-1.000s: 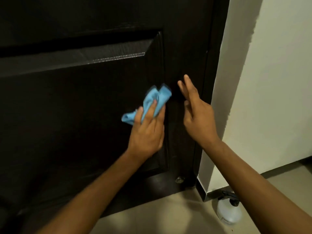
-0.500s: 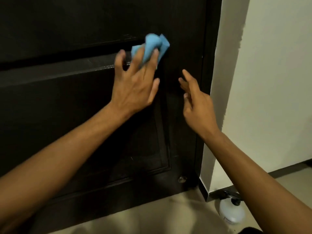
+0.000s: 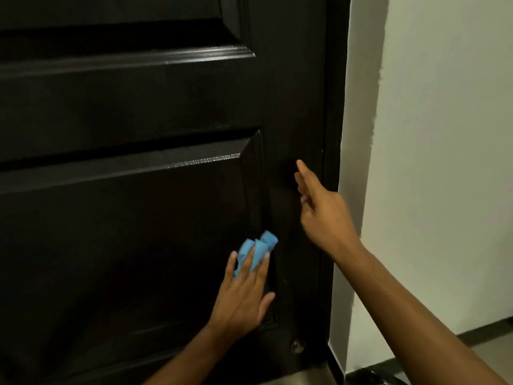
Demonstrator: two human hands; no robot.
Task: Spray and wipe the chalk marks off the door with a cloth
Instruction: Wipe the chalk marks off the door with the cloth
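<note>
Head view, read from left to right. We see a dark panelled door (image 3: 125,232) filling the frame to the left of and above both hands; a raised rail crosses it above the left hand, and a recessed lower panel lies behind that hand. No chalk marks can be made out on the dark surface.

Our left hand (image 3: 244,295) sits low on the door, at the right edge of the lower panel. Its fingers are straight and slightly spread, lying flat over a crumpled blue cloth (image 3: 258,245) and pressing it against the door; the cloth bunches out beyond the fingertips, up and to the right. We do not see any finger curled round the cloth.

Below and to the right of the left hand, near the bottom corner of the door, a small round metal fitting (image 3: 297,346) shows on the wood.

Our right hand (image 3: 324,215) is higher than the left and to its right, against the upright strip of the door just beside the frame (image 3: 336,134). Its fingers are extended and point up and to the left; it holds nothing. Whether the fingertips actually touch the wood we cannot tell.

To the right of the right hand stands a pale wall (image 3: 444,134), with a strip of floor (image 3: 488,343) under the right forearm.
</note>
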